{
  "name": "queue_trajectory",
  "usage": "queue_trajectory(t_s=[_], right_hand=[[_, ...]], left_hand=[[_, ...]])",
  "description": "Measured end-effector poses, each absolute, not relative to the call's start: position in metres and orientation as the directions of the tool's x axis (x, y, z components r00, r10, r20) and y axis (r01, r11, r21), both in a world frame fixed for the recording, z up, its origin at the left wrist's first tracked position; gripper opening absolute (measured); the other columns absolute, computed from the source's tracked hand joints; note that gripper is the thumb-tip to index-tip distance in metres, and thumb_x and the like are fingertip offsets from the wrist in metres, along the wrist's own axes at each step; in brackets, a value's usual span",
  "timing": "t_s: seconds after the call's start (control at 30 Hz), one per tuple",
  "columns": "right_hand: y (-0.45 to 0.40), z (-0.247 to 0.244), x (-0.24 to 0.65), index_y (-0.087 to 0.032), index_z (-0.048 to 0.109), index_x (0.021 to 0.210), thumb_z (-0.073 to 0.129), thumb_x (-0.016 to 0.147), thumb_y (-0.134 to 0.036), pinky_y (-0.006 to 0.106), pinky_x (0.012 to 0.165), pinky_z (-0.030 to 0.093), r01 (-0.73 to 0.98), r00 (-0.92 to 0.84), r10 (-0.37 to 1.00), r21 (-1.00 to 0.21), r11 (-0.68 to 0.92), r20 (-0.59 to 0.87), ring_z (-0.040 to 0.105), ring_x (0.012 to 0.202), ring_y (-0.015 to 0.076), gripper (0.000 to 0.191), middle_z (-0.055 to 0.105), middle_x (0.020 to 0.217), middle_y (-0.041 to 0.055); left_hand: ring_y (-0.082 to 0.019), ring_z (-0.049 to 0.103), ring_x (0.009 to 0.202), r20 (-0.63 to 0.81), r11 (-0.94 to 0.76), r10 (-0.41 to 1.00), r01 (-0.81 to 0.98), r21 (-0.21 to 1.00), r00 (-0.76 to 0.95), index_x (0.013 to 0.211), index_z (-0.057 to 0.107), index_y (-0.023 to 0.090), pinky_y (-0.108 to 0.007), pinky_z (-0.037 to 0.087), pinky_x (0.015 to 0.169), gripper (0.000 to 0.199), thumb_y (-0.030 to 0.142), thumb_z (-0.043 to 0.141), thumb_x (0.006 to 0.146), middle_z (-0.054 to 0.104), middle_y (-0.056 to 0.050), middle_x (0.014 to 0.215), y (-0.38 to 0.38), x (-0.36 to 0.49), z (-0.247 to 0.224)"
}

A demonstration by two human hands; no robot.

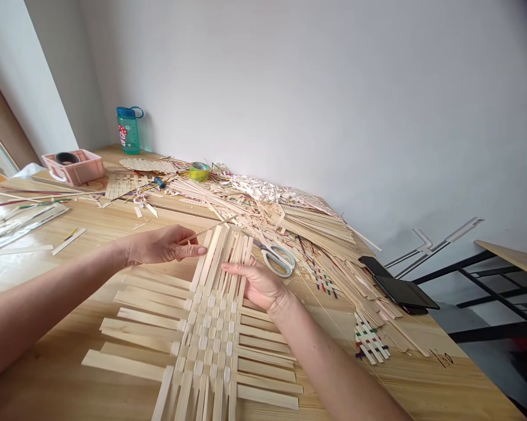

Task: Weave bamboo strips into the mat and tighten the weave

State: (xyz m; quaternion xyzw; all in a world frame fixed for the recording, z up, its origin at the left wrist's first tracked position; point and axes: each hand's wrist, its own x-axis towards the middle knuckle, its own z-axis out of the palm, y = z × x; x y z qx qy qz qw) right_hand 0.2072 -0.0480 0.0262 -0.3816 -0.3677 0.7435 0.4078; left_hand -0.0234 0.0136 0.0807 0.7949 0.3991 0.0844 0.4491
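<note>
Teal water bottle with a blue cap up against the wall, and a pink plastic crate holding a black tape roll nearby. There's a yellow-green tape roll further along, plus a black phone lying near the table's right edge.

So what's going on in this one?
A person is working with both bare hands at a flat weave of pale bamboo strips on a wooden table. The left hand sits at the weave's far end beside a thin strip, and the right hand rests on the strip ends. Scissors lie just beyond, near heaped loose strips, with a roll of tape and a water bottle further back.
</note>
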Motion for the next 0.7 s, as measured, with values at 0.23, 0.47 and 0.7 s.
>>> queue_trajectory(t_s=[0.23,0.47,0.7], right_hand=[[-0.0496,0.0265,0.2059,-0.019,0.075,0.098,0.09,0.06,-0.027,0.042,0.096,0.054,-0.324,-0.356,0.904,-0.876,-0.357,-0.237,0.072,0.103,0.0267,0.042,0.079,0.101,0.0067],[-0.0484,0.0283,0.2057,-0.019,0.076,0.098,0.09,0.059,-0.028,0.043,0.097,0.054,-0.328,-0.326,0.916,-0.881,-0.342,-0.234,0.072,0.103,0.027,0.043,0.078,0.103,0.0072],[-0.0472,0.0273,0.2074,-0.018,0.075,0.102,0.09,0.061,-0.028,0.043,0.097,0.054,-0.328,-0.317,0.922,-0.886,-0.328,-0.224,0.074,0.099,0.0263,0.044,0.079,0.097,0.0062]], left_hand=[[-0.014,0.039,0.062,-0.148,-0.398,0.793,0.687,0.609,0.591,0.083,0.058,0.016,-0.025,0.024,0.057,0.042,0.058,0.059,0.086,0.053,0.0,0.07,0.0115,-0.0221,0.0778],[-0.017,0.046,0.065,-0.026,-0.481,0.837,0.757,0.441,0.547,0.086,0.053,0.018,-0.026,0.027,0.063,0.048,0.067,0.053,0.087,0.057,-0.003,0.075,0.0125,-0.0213,0.0722],[-0.013,0.036,0.057,-0.007,-0.488,0.832,0.739,0.464,0.554,0.073,0.045,0.019,-0.026,0.023,0.059,0.05,0.067,0.052,0.086,0.05,0.001,0.065,0.0136,-0.0188,0.0741]])
